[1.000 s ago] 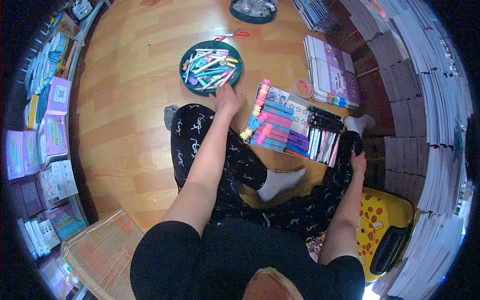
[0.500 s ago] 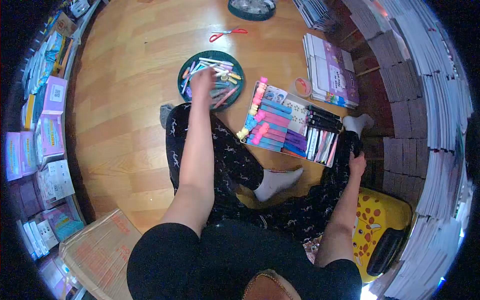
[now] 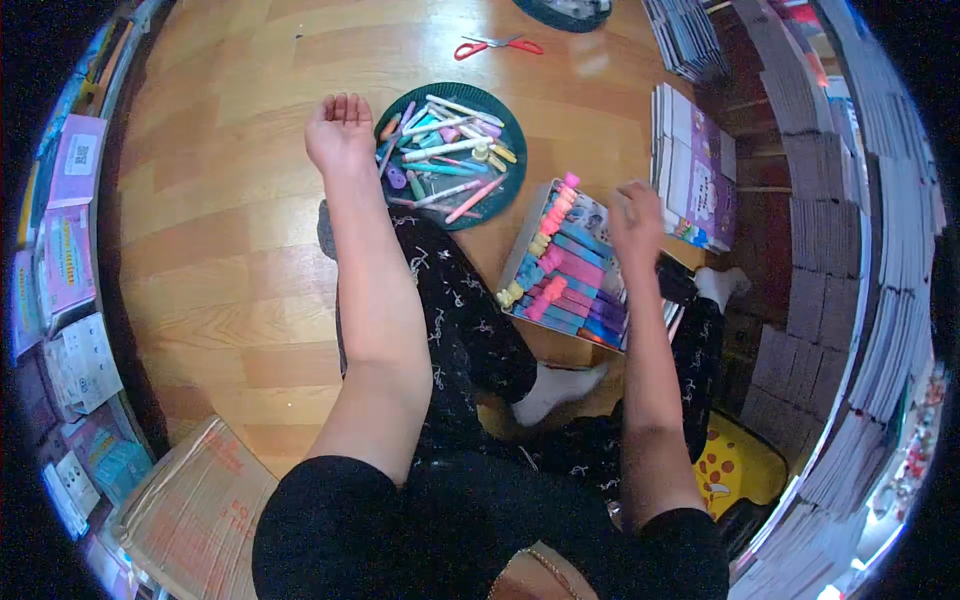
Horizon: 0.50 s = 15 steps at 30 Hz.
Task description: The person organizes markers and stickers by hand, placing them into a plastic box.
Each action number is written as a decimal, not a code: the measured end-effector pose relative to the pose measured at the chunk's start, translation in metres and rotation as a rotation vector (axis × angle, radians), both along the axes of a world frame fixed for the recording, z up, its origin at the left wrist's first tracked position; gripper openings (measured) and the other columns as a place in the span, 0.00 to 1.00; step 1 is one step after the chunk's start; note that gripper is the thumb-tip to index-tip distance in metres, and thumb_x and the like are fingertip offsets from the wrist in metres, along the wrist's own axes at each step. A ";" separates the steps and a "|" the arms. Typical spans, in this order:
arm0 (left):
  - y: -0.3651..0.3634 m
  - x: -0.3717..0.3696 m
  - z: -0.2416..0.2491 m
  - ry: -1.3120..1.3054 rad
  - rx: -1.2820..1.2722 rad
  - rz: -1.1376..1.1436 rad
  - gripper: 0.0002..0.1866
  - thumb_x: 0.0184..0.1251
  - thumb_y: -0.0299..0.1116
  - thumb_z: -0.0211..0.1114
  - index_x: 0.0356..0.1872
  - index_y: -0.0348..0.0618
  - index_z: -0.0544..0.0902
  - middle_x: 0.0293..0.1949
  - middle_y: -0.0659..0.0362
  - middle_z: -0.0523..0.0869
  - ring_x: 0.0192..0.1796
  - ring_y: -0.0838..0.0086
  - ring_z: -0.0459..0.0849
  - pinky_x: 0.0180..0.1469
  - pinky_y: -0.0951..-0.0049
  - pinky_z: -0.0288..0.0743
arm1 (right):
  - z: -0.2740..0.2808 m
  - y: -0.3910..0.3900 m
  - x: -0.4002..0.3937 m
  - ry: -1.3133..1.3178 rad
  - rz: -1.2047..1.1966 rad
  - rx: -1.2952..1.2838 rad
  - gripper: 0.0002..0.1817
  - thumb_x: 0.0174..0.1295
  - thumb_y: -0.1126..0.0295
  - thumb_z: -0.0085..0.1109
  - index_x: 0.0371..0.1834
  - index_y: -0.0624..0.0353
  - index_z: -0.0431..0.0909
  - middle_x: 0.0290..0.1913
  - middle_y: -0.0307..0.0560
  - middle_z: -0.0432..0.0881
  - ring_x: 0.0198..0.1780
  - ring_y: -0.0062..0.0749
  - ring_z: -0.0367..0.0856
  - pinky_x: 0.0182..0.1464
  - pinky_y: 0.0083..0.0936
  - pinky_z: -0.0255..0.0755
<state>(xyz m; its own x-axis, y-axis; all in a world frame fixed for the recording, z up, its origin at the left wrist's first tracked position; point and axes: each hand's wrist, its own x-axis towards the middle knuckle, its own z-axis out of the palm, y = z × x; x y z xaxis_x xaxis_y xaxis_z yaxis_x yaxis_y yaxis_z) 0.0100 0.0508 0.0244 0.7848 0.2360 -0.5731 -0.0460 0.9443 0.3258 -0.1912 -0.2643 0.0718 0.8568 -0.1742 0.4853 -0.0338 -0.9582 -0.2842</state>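
Note:
My left hand (image 3: pixel 341 137) is palm up with its fingers slightly curled and apart, just left of the round dark green tray (image 3: pixel 513 160). Nothing shows in it. Loose pens and markers (image 3: pixel 448 155) of many colours lie in that tray. Over the upper right part of the box (image 3: pixel 518 250) hovers my right hand (image 3: pixel 636 222), fingers bent and a little blurred, with nothing visible between them. Inside the box are blue, pink and purple packs (image 3: pixel 580 265), beside a row of pink and yellow bear-shaped pieces (image 3: pixel 553 222). My right forearm hides the box's right part.
Red-handled scissors (image 3: pixel 498 45) lie on the wooden floor beyond the tray. Stacked booklets (image 3: pixel 690 160) stand right of the box. Shelves of packages line the left, tall paper stacks (image 3: pixel 820 240) the right. A cardboard box (image 3: pixel 200 510) and yellow case (image 3: pixel 745 470) are near my body.
My left hand has moved left out of the tray and turned palm up. My right hand has left my leg and risen over the box. The camera view has shifted.

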 end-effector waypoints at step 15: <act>0.007 0.010 -0.014 -0.028 -0.085 0.005 0.12 0.63 0.36 0.45 0.29 0.38 0.71 0.31 0.55 0.73 0.35 0.68 0.73 0.42 0.66 0.72 | -0.096 0.141 0.134 0.290 0.454 -0.249 0.07 0.45 0.71 0.51 0.29 0.56 0.73 0.34 0.47 0.72 0.41 0.41 0.70 0.40 0.38 0.63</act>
